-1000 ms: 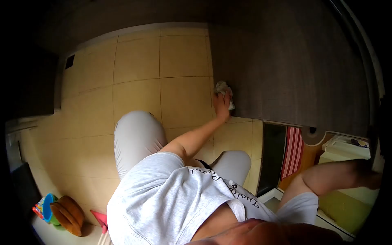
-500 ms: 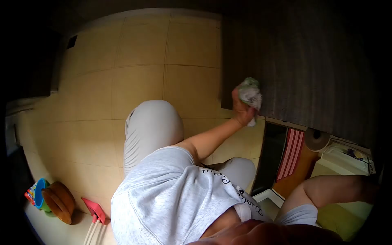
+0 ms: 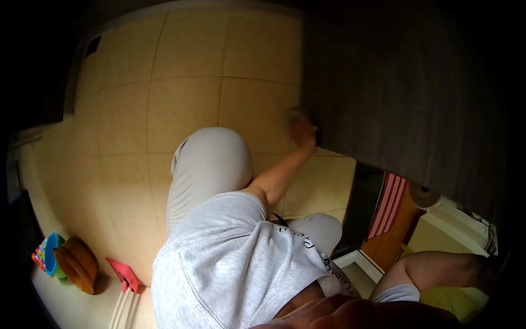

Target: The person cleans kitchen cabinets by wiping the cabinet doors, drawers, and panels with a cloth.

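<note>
So my left hand (image 3: 302, 131) is blurry but has a cloth (image 3: 295, 114) gripped at its upper-left side, center frame by the dark panel's (image 3: 383, 104) edge, while my right (image 3: 486, 276), lower right, is farther off and too dark to read.

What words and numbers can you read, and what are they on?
Shirt: black curly writing, too folded and blurred to read for sure.
Bright thing beside the blue tub: too small and blurred to tell if it has words.
I can't read any numbers or signs.
</note>
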A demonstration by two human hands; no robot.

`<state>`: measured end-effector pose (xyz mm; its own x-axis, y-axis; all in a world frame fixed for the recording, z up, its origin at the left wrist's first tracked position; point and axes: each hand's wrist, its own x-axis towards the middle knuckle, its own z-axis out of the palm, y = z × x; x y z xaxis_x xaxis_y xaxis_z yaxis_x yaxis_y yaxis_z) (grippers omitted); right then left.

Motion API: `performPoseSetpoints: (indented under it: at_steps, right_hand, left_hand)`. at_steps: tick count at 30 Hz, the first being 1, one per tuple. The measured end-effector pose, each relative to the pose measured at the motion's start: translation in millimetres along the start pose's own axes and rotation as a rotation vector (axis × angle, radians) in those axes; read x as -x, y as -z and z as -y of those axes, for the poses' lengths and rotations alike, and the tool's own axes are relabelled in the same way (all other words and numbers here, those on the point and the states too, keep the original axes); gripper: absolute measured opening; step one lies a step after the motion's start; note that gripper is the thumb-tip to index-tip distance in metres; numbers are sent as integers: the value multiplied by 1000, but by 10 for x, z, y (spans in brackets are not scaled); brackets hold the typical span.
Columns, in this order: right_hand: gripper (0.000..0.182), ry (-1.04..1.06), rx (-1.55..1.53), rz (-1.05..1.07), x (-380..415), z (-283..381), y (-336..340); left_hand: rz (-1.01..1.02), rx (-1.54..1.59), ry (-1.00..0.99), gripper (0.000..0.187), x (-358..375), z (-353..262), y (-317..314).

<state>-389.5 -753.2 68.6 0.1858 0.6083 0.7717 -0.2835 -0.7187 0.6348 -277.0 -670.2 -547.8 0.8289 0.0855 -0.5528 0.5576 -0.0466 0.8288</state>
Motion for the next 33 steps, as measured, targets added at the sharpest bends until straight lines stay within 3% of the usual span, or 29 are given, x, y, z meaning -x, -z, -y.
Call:
performPoseSetpoints:
  at_steps: [1,3,5,6,8,10,12,14,15,17,19,20,22,23,25,27,28,29,31,33]
  right_hand:
    - [40,9,13,-5,2,-57,0]
    - [42,22,53,-17,-41,-209,88]
    - [44,42,97,-19,-34,-344,180]
    - [46,52,119,-21,-25,-419,237]
    - [48,83,175,-17,-33,-575,368]
    - [50,118,246,-6,-66,-784,520]
    - [53,177,331,6,-52,-996,703]
    - [55,226,410,17,-70,-1258,906]
    - [57,249,453,24,-61,-1372,1020]
    - [59,294,532,31,-34,-1560,1246]
    - [62,336,613,37,15,-1723,1467]
    - [63,358,648,43,37,-1785,1573]
    - [66,376,701,61,101,-1801,1697]
    - [60,342,664,83,162,-1704,1609]
    - [50,261,598,121,280,-1503,1459]
    - [44,204,585,121,300,-1201,1335]
    - [39,65,538,243,252,-998,1268]
    - [36,-3,512,296,236,-925,1208]
    - [30,-76,432,356,281,-829,1134]
    - [26,-50,222,246,269,-411,836]
  left_hand:
    - [-10,16,102,27,15,-107,-42]
    - [-145,-192,-307,30,400,-584,-65]
    - [-264,-144,-636,30,553,-946,-216]
    - [-262,-143,-640,30,613,-1235,-102]
    - [9,156,-843,37,689,-1777,153]
    - [-38,150,-840,37,353,-1696,-34]
    - [44,48,-633,30,-23,-1493,-158]
    - [23,-414,-934,27,-380,-1204,-126]
    - [314,-226,-641,28,-463,-1239,110]
    - [606,-41,-353,29,-410,-1148,163]
    - [55,-8,-357,32,-186,-699,-181]
    - [72,-3,-373,32,42,-784,-182]
    - [-93,-380,-494,45,592,-1206,-84]
    - [-22,-94,-558,46,855,-1374,-171]
    - [327,354,-704,45,1415,-1981,71]
    - [554,446,-1122,40,1671,-2760,467]
    - [485,376,-1459,39,1619,-3006,461]
    - [455,377,-1537,39,1499,-3143,358]
    - [376,399,-1635,40,1098,-3343,25]
    - [331,386,-1303,41,834,-3331,-150]
